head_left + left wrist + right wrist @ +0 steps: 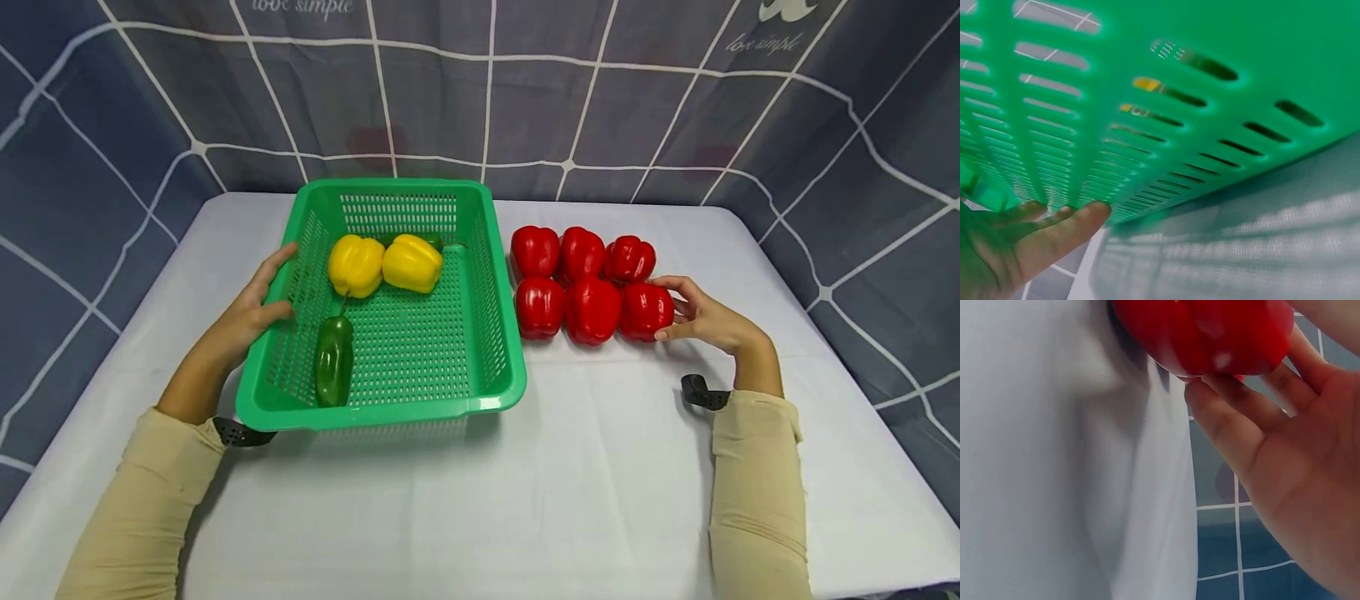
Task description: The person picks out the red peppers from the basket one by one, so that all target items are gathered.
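A green slotted basket (408, 407) has two yellow bell peppers (356, 265) at its back. A long dark green pepper (333, 358) lies at its left front, and more green shows behind the yellow ones. My left hand (251, 312) is at the basket's left rim, fingers extended. In the left wrist view its fingertips come up to the outer slotted wall; firm contact is unclear. My right hand (697, 312) holds the front right red bell pepper (645, 312), fingers behind and thumb in front. The right wrist view shows fingers around this pepper (1210, 331).
Several other red bell peppers (588, 308) stand in two rows right of the basket. A white cloth (480, 508) covers the table. Dark grid-patterned curtains (435, 100) rise at the back and both sides. A black wrist device (701, 393) sits on the right wrist.
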